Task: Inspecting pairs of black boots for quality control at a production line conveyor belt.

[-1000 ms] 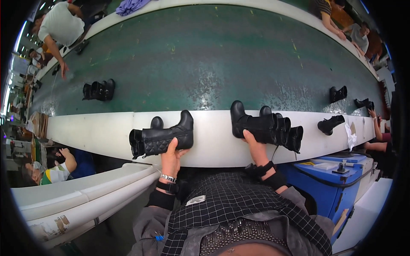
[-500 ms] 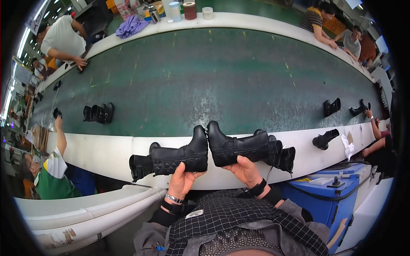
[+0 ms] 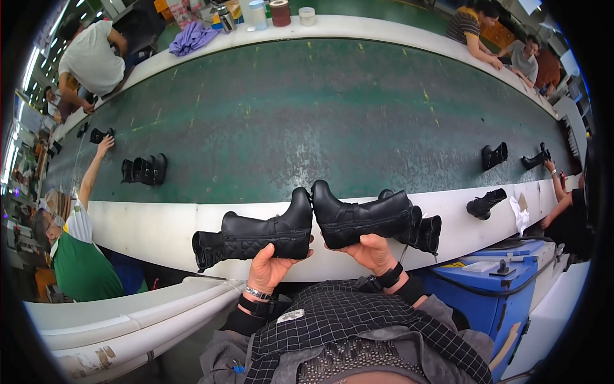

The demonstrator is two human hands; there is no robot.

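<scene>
A black boot (image 3: 272, 230) with a quilted panel and side zip lies in my left hand (image 3: 272, 267), its toe pointing up and away from me. My right hand (image 3: 371, 251) grips the matching black boot (image 3: 364, 221) by the sole end, and the two toes nearly meet in the middle. Both hands are closed, thumbs in front and fingers mostly hidden behind the boots. More black boots lie behind these on the white ledge: a shaft (image 3: 208, 249) shows past the left one and another shaft (image 3: 430, 235) past the right one.
Beyond the white ledge (image 3: 160, 221) runs a wide green conveyor belt (image 3: 275, 115). On it stand a pair of boots (image 3: 146, 170) at left and a boot (image 3: 494, 156) at right. Another boot (image 3: 486, 203) lies on the ledge. A blue machine (image 3: 492, 288) sits at my right; co-workers surround the belt.
Both boots stay in my hands, the right one turned slightly. A co-worker at left has reached farther over the belt to a boot; the far-left person in white has drawn back from the belt.
</scene>
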